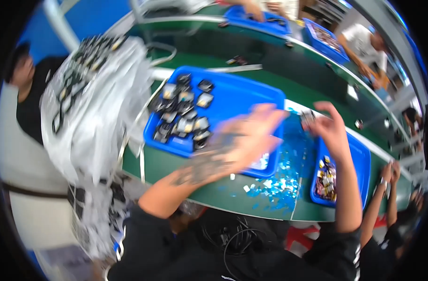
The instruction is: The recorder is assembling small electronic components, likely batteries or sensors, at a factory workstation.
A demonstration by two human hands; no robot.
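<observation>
My left hand (254,133) is smeared by motion over the right part of a large blue tray (242,86), its fingers stretched out and nothing visible in them. To its right my right hand (333,129) is raised above the table, thumb and fingers closed on a small dark and silvery part (308,119); blur hides its exact kind. Small black devices with pale labels (181,107) lie heaped in the left half of the tray. Below my right forearm stands a smaller blue tray (359,164) holding many small gold and reddish pieces (325,180).
Shiny blue and white scraps (279,185) litter the green table (209,187) between the trays. A large plastic bag (106,112) with black devices bulges at the left, beside a seated person (29,89). Across the table, people work near more blue trays (256,21); another worker's hands (389,173) are at right.
</observation>
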